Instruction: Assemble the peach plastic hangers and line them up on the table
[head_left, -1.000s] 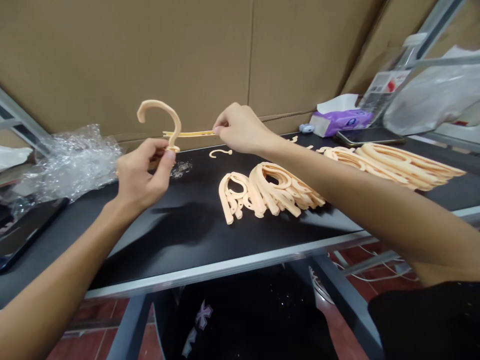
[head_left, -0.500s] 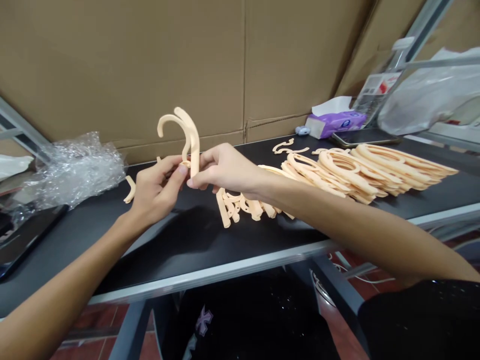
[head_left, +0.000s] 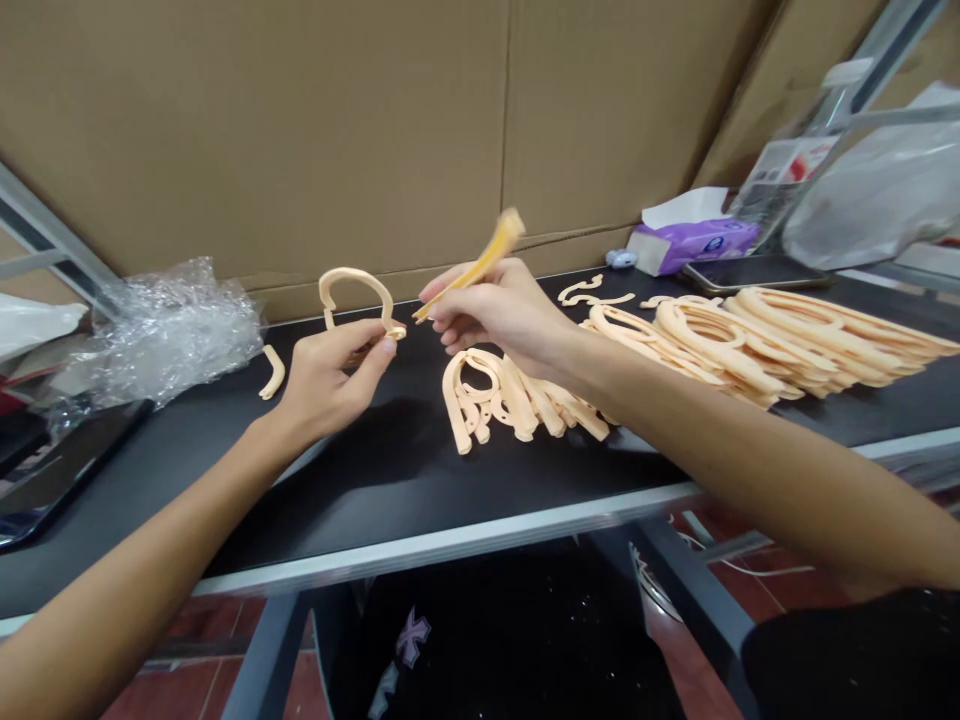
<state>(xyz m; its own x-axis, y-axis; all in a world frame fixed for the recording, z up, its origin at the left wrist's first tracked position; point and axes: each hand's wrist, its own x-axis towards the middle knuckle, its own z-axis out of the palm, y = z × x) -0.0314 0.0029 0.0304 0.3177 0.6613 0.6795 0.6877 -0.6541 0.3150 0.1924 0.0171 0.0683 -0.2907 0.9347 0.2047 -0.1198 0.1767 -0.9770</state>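
My left hand (head_left: 330,375) pinches the foot of a peach plastic hook piece (head_left: 358,292) and holds its curved top up above the black table (head_left: 360,470). My right hand (head_left: 504,310) is closed on a second, straight peach piece (head_left: 480,263), blurred and tilted up to the right, just right of the hook. Below my right wrist lies a small pile of curved peach pieces (head_left: 510,400). A long overlapping row of ring-shaped peach parts (head_left: 757,345) stretches to the right.
Crumpled clear plastic wrap (head_left: 157,330) lies at the back left, with one loose curved piece (head_left: 273,372) beside it. A purple tissue pack (head_left: 694,240), a dark phone (head_left: 750,272) and a plastic bag (head_left: 877,190) sit at the back right. Cardboard (head_left: 420,120) walls the rear.
The two pieces, held together half a second ago, are apart. My right hand has swung the straight piece up to the right, and my left hand has tipped the hook lower.
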